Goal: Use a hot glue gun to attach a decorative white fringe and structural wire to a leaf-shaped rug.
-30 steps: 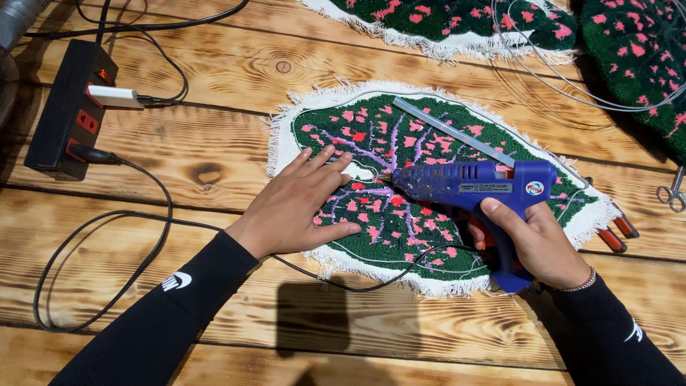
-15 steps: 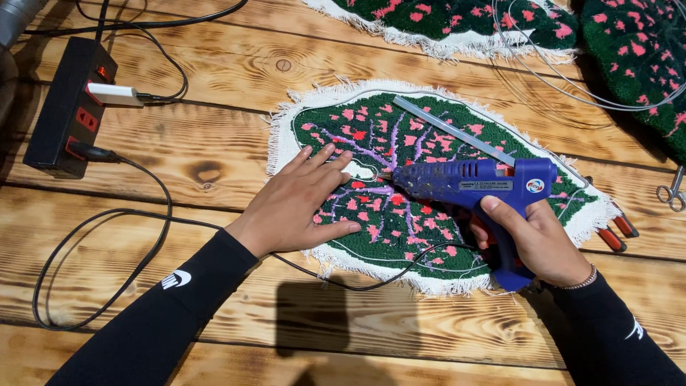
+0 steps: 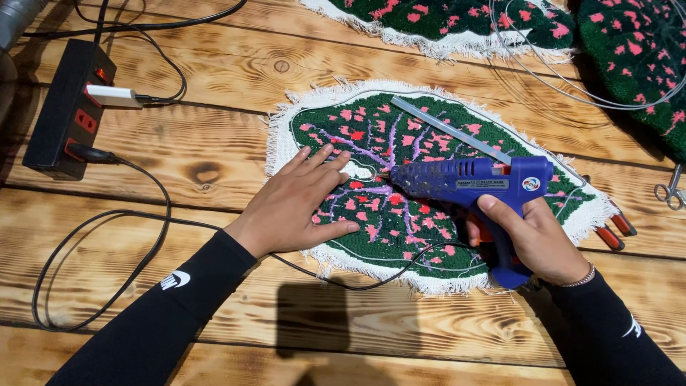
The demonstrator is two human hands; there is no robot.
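A leaf-shaped tufted rug (image 3: 371, 207), green with pink spots, purple veins and a white fringed edge, lies on the wooden table (image 3: 214, 150). My left hand (image 3: 300, 204) rests flat on the rug's left part, fingers spread. My right hand (image 3: 532, 239) grips the handle of a blue hot glue gun (image 3: 464, 182), whose nozzle points left and sits just above the rug's middle, close to my left fingertips. A clear glue stick (image 3: 450, 129) lies diagonally on the rug behind the gun.
A black power strip (image 3: 68, 107) with a white plug sits at the far left; black cables (image 3: 107, 236) loop across the table. More green and pink rugs (image 3: 629, 50) lie at the top and right, with thin wire (image 3: 543, 68). Scissors (image 3: 670, 189) and red-handled tools (image 3: 614, 232) lie right.
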